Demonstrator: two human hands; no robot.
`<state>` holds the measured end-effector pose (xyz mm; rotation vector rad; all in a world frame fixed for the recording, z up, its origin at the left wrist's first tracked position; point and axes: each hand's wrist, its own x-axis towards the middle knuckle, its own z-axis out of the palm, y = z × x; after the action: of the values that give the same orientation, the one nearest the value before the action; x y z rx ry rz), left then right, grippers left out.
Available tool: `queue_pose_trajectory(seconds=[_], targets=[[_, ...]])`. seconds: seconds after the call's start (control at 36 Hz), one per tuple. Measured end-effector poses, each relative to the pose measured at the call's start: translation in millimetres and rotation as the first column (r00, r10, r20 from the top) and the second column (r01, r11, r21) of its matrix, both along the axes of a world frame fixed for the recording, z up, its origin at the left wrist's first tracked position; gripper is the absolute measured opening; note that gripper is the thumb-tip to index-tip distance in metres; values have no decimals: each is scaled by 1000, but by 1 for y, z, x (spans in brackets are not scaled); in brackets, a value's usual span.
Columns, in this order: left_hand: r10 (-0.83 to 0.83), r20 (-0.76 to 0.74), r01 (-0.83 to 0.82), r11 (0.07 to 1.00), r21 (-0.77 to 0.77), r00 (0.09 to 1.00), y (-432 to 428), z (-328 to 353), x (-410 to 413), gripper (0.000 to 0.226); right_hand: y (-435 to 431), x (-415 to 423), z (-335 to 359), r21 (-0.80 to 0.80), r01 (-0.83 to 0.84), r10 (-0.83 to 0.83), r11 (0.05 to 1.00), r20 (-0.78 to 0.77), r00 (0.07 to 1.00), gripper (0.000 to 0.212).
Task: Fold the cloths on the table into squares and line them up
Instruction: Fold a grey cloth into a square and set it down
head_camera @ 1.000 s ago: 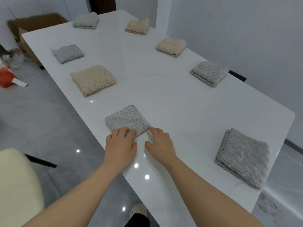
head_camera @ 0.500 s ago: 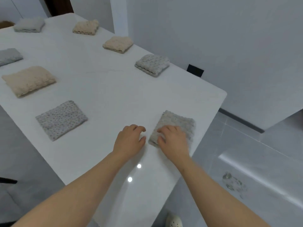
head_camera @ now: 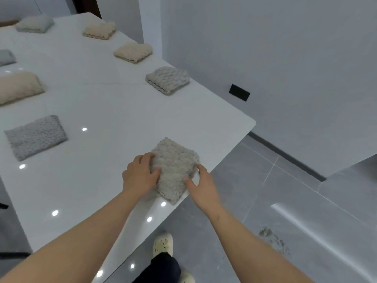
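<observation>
A folded grey-beige knitted cloth (head_camera: 176, 168) lies at the near right edge of the white table (head_camera: 114, 111). My left hand (head_camera: 139, 175) grips its left side, fingers curled over the edge and thumb on top. My right hand (head_camera: 203, 185) holds its right side by the table edge, with the thumb on the cloth. Several other folded cloths lie in two rows: a dotted grey one (head_camera: 35, 136), a beige one (head_camera: 18, 86), a grey knit one (head_camera: 167, 79), and beige ones (head_camera: 133, 52) (head_camera: 99, 30) farther back.
The table's right edge and rounded corner (head_camera: 252, 124) are close to the held cloth. Grey tiled floor (head_camera: 265, 190) lies beyond, along with my shoe (head_camera: 163, 244). A white wall with a black socket (head_camera: 239, 92) stands to the right.
My view swung right from the dotted cloth to the grey-beige knitted one. Both hands left the dotted cloth; now they hold the knitted cloth from either side.
</observation>
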<state>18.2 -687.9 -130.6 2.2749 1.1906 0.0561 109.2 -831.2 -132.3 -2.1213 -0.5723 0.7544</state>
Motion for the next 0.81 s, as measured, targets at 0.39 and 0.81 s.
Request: queue_pose_trajectory(seconds=[0.39,0.81], targets=[[221,69,-200,952,-233,973,42,0,24,43,75,47,-7,-52,-153,156,987,59,986,47],[604,83,-559,775,-294,793,24,0,38,48,107,97,-3,115,-319,333,941,-139,933,31]])
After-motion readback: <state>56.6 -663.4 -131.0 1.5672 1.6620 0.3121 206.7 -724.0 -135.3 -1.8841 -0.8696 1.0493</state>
